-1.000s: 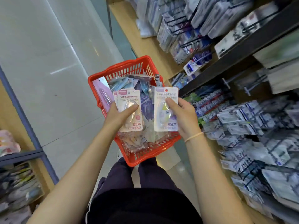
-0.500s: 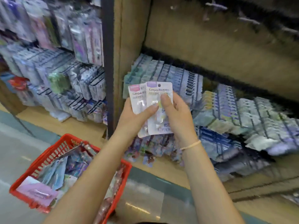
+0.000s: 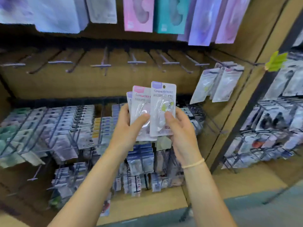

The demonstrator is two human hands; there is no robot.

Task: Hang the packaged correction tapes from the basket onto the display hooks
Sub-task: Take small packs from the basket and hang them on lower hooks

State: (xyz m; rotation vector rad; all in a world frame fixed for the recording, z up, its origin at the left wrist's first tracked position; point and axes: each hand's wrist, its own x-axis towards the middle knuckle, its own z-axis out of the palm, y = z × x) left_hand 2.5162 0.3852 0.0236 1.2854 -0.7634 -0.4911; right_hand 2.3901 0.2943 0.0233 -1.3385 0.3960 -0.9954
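Note:
My left hand [image 3: 129, 126] grips a small stack of packaged correction tapes; the front one has a pink header [image 3: 141, 102], with another card edge behind it. A purple-headed correction tape pack [image 3: 163, 104] overlaps those cards on the right, pinched by my right hand [image 3: 178, 130], thumb on its front. Both hands hold the packs upright in front of the shelf. Above them runs a row of bare display hooks [image 3: 136, 62]. At the row's right end, two hooks carry similar hanging packs [image 3: 218, 84]. The basket is out of view.
Full hooks of small stationery packs [image 3: 54, 128] fill the lower rows behind and below my hands. Large pink, teal and purple packages [image 3: 154, 13] hang above. A dark upright post [image 3: 255, 94] divides this bay from another stocked bay [image 3: 278, 122] on the right.
The view has swung up from the basket to the shelf face. Both hands have risen with the packs, which now sit just under the bare hook row. The basket has left the view.

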